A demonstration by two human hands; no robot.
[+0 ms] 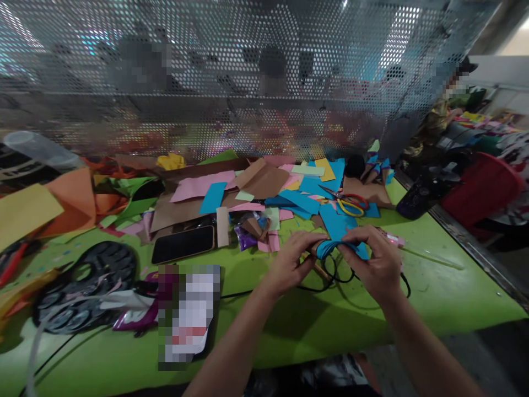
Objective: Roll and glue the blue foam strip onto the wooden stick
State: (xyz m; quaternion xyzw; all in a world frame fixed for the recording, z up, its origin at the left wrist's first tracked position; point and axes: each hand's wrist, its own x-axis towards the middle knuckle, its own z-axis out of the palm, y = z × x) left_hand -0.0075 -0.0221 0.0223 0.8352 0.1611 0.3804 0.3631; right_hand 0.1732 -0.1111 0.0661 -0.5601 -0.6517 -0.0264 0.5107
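Observation:
Both my hands meet over the green table (pixel 433 298) and pinch a curled strip of blue paper (pixel 333 247) between them. My left hand (pixel 294 259) holds the strip's left end with closed fingers. My right hand (pixel 375 263) grips its right end, fingers curled over it. A black cable (pixel 343 275) loops on the table just beneath the hands. Beyond them lies a larger blue paper piece (pixel 336 220).
Scissors with red and yellow handles (pixel 349 203) lie among a heap of coloured paper scraps (pixel 256 187). A dark phone (pixel 183 244) rests left of centre, a black sole (pixel 88 286) at the left. A perforated metal screen (pixel 248 82) backs the table. A person (pixel 446 110) sits far right.

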